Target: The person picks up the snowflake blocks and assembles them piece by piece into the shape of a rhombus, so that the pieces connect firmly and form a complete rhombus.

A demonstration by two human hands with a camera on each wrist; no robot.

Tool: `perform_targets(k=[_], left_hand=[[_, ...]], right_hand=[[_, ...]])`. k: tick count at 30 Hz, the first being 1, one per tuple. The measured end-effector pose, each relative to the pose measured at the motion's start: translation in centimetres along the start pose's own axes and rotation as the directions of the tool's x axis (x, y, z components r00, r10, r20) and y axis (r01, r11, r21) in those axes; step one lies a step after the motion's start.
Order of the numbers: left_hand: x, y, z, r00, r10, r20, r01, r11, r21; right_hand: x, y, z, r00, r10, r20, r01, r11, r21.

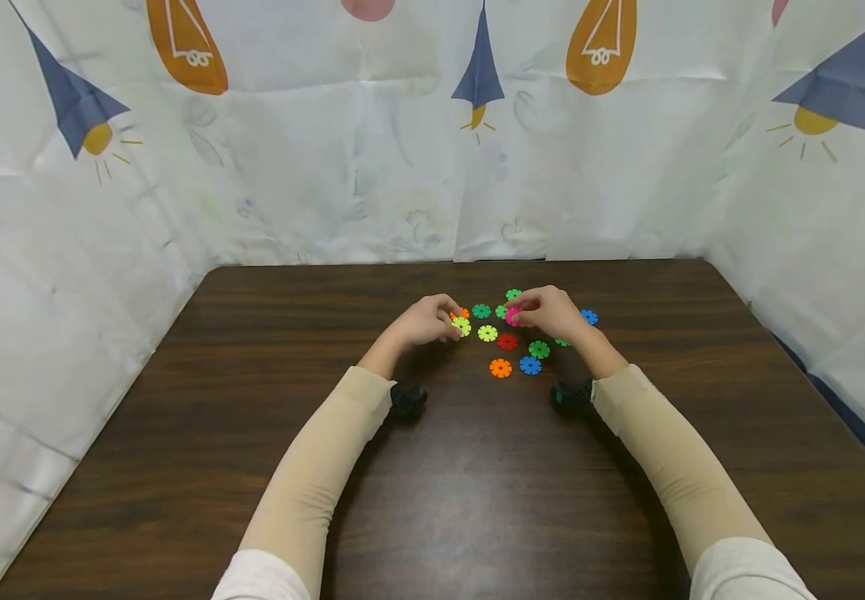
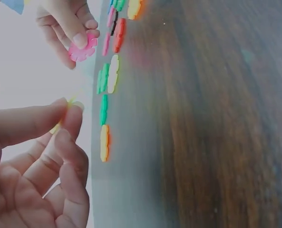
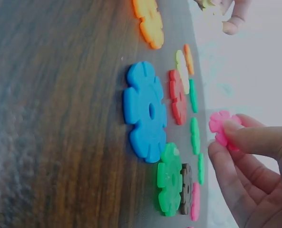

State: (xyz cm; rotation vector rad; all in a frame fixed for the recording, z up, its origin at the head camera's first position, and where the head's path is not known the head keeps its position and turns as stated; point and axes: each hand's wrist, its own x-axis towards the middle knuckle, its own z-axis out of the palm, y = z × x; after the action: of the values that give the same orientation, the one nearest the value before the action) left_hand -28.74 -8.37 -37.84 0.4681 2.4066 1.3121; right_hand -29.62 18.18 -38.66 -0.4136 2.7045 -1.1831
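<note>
Between thumb and fingertips my left hand (image 1: 427, 320) pinches a yellow notched plastic disc (image 1: 462, 326), seen nearly edge-on in the left wrist view. My right hand (image 1: 550, 312) holds a pink notched disc (image 3: 220, 126) the same way, thumb on one face and fingers behind. Both discs are held up above the table, apart from each other. Below and between the hands lie loose discs: a red one (image 1: 507, 342), a second yellow one (image 1: 487, 333), a teal-green one (image 1: 481, 311) and an orange one (image 1: 464, 313) partly behind the held yellow disc.
Nearer me on the brown table (image 1: 432, 500) lie an orange disc (image 1: 501, 368), a blue disc (image 3: 148, 111) and a green disc (image 3: 170, 180). A dark disc (image 3: 186, 189) sits beyond the green one. Another blue disc (image 1: 589, 317) is right of my right hand. A patterned cloth (image 1: 402, 167) hangs behind.
</note>
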Motion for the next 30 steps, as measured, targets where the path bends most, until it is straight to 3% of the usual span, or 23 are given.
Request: perform_targets(k=[6, 11, 18, 23, 30], left_hand=[[-0.9, -0.4, -0.2, 0.999, 0.014, -0.04, -0.02, 0.988, -0.151], [-1.4, -0.1, -0.6, 0.995, 0.021, -0.099, -0.043, 0.975, -0.22], [-2.0, 0.6, -0.8, 0.987, 0.053, -0.154, -0.093, 0.959, -0.267], [-2.7, 0.7, -0.5, 0.987, 0.068, -0.144, -0.108, 0.951, -0.289], [-2.9, 1.1, 0.0, 0.981, 0.093, -0.171, -0.144, 0.937, -0.317]], right_hand=[[-0.8, -0.3, 0.3, 0.999, -0.044, -0.023, 0.046, 0.993, 0.106], [-1.5, -1.5, 0.4, 0.994, -0.082, -0.071, 0.095, 0.977, 0.192], [-2.0, -2.8, 1.0, 0.975, -0.134, -0.179, 0.177, 0.953, 0.246], [-2.7, -3.6, 2.0, 0.966, -0.178, -0.189, 0.229, 0.927, 0.296], [-3.1, -4.4, 2.1, 0.952, -0.205, -0.227, 0.268, 0.917, 0.294]])
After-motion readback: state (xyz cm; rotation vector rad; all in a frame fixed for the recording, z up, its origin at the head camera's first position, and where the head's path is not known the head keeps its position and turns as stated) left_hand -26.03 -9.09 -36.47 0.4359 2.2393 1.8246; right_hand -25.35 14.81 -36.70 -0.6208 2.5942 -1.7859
